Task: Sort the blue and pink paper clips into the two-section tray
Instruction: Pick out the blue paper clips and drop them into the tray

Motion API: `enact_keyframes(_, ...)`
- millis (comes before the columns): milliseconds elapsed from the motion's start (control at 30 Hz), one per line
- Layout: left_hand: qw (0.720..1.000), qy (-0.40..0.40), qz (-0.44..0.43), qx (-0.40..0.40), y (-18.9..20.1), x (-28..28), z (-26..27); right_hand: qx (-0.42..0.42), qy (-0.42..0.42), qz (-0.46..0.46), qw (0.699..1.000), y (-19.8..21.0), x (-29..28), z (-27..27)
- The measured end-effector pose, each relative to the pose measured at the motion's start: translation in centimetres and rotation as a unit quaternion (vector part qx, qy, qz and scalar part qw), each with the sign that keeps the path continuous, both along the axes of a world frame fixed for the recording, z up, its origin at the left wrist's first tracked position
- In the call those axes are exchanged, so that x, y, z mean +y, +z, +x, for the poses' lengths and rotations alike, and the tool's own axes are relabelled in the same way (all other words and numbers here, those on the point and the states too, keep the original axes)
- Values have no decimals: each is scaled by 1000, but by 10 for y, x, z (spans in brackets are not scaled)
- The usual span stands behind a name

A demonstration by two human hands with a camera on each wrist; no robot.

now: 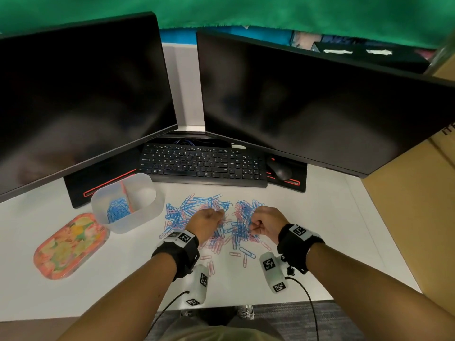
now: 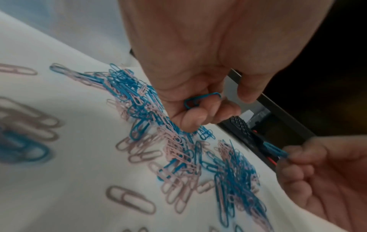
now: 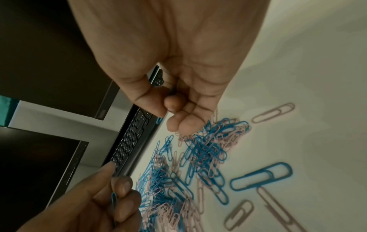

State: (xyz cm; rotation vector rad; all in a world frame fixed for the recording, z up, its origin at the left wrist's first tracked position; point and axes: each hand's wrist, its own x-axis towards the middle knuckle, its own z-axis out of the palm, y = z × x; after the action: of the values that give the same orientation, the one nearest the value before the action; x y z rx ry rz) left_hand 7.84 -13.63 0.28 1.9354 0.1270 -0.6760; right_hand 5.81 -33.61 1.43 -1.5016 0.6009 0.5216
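Note:
A mixed pile of blue and pink paper clips [image 1: 209, 217] lies on the white desk, with both hands over it. My left hand [image 1: 219, 215] has its fingers curled round a blue clip [image 2: 202, 98] just above the pile's middle. My right hand [image 1: 253, 223] pinches blue clips [image 2: 276, 149] between thumb and fingers over the pile's right part; in the right wrist view only a blue tip [image 3: 159, 120] shows. The translucent two-section tray [image 1: 157, 205] stands to the left of the pile. Its left section holds blue clips [image 1: 118, 209]; its right section looks empty.
A floral tin [image 1: 69, 244] lies left of the tray. A black keyboard [image 1: 204, 166] and mouse [image 1: 279, 169] sit behind the pile, under two dark monitors [image 1: 81, 94]. A cardboard box [image 1: 406, 205] stands at the right. Loose pink clips [image 1: 209, 265] lie near the desk's front.

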Motion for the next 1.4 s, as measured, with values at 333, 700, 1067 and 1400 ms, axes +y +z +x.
enact_keyframes(333, 948, -187, 243, -83, -13, -20, -15, -67, 206, -280, 935, -17, 1, -17)
enact_keyframes(700, 898, -246, 344, -118, -25, -44, -6, -156, 305, -355, 870, -13, -2, -21)
enact_keyframes(1067, 914, -215, 319, -129, -18, -33, 3, 15, 65, -83, 994, -18, -4, -18)
enact_keyframes(1400, 912, -217, 319, -137, -21, -63, 5, -67, 314, -361, 876, -20, 6, -34)
